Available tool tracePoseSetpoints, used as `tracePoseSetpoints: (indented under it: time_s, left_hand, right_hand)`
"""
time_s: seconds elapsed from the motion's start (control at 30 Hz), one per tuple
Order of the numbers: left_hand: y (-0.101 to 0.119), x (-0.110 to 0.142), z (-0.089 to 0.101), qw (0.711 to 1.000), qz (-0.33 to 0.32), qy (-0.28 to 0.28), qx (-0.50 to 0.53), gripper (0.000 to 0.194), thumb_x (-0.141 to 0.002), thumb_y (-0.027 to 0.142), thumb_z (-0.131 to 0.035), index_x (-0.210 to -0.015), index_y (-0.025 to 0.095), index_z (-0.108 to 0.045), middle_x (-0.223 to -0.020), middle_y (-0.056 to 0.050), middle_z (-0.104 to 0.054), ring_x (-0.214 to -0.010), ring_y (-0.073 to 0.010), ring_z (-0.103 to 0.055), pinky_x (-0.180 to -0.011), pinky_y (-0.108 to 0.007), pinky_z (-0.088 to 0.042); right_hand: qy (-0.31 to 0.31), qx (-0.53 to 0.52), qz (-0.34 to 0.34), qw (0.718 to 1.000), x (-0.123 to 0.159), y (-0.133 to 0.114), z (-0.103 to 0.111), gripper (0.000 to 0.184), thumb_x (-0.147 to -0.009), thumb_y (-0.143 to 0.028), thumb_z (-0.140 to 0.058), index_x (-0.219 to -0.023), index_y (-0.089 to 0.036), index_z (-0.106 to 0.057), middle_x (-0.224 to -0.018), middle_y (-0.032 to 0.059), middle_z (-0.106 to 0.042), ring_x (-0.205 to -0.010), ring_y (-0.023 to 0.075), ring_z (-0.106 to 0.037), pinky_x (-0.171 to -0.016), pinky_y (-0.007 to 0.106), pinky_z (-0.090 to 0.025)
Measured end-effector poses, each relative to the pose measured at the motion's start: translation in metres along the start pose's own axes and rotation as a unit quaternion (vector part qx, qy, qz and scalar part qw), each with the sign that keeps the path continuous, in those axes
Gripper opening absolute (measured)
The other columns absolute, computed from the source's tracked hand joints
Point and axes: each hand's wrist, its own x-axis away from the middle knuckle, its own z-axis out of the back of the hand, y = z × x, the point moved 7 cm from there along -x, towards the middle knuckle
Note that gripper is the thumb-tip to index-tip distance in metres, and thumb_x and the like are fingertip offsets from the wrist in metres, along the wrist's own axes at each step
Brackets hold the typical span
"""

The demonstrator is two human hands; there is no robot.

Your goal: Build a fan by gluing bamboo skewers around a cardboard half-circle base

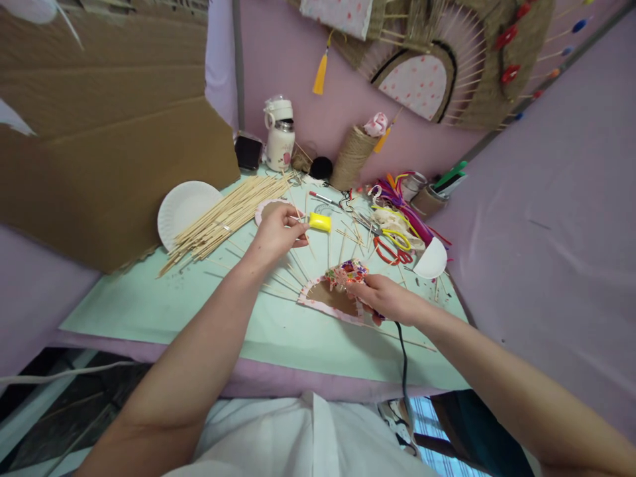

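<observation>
My right hand is wrapped around a flower-patterned glue gun; a black cord hangs from it over the table edge. The gun's front is over a half-round cardboard piece with a pink-patterned rim. Thin sticks fan out from the curved side of that piece. Above and left of it, my left hand pinches a thin wooden stick, its fingers closed. Just right of those fingertips is a small yellow block or packet; whether they touch, I cannot tell.
A bundle of wooden sticks and a white paper plate lie left. Scissors, pipe cleaners and a cut plate piece are right. Behind stand a bottle and a twine spool. Large cardboard leans left.
</observation>
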Motion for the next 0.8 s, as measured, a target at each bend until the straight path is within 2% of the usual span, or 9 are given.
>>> tracePoseSetpoints:
  time_s: [0.47,0.8]
  left_hand:
    - [0.0,-0.001,0.002,1.0,-0.008,-0.005,-0.002,0.016,-0.08,0.006,-0.064,-0.088,0.017,-0.055,-0.067,0.004,-0.054,-0.059,-0.0099,-0.061,-0.067,-0.032,-0.062]
    - [0.001,0.001,0.002,1.0,-0.005,-0.003,-0.005,0.018,-0.078,0.006,-0.067,-0.088,0.016,-0.056,-0.068,0.004,-0.055,-0.059,-0.0095,-0.061,-0.066,-0.031,-0.061]
  right_hand:
    - [0.001,0.037,-0.013,0.999,0.002,-0.001,0.003,0.056,-0.086,-0.072,-0.045,-0.077,-0.018,-0.054,-0.059,-0.0015,-0.055,-0.045,0.0109,-0.057,-0.045,0.021,-0.039]
    - [-0.002,0.055,-0.02,0.998,0.011,-0.008,0.003,0.048,-0.089,-0.063,-0.046,-0.068,-0.02,-0.045,-0.055,-0.0026,-0.051,-0.044,0.0115,-0.057,-0.045,0.022,-0.038]
